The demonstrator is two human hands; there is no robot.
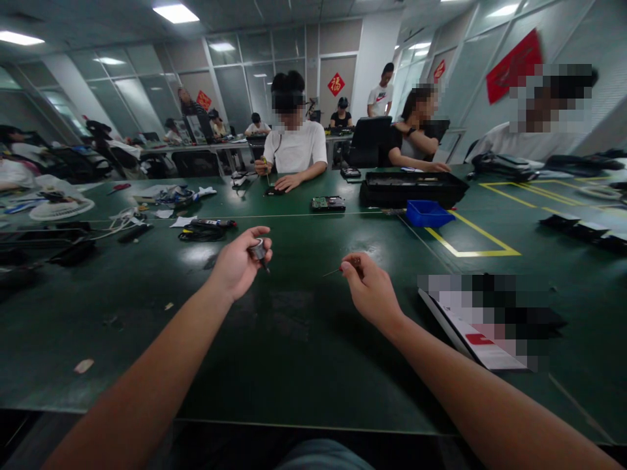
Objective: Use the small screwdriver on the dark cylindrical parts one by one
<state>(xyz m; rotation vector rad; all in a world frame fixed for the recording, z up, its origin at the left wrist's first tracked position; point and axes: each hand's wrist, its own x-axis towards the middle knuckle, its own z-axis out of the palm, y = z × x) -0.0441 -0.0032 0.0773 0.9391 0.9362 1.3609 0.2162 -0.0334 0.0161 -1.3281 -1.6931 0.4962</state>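
The left hand [243, 262] holds a small grey cylindrical part [257, 249] in its curled fingers, well to the left of the blue bin [428, 213] and on its near side. The right hand [371, 287] pinches a thin rod-like tool [333, 271] between thumb and index finger, also left of and nearer than the blue bin. A circuit-board unit [328, 203] lies left of the blue bin; a long black tray [414, 194] stands just behind it.

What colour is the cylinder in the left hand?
The cylinder is silvery grey, in the head view.
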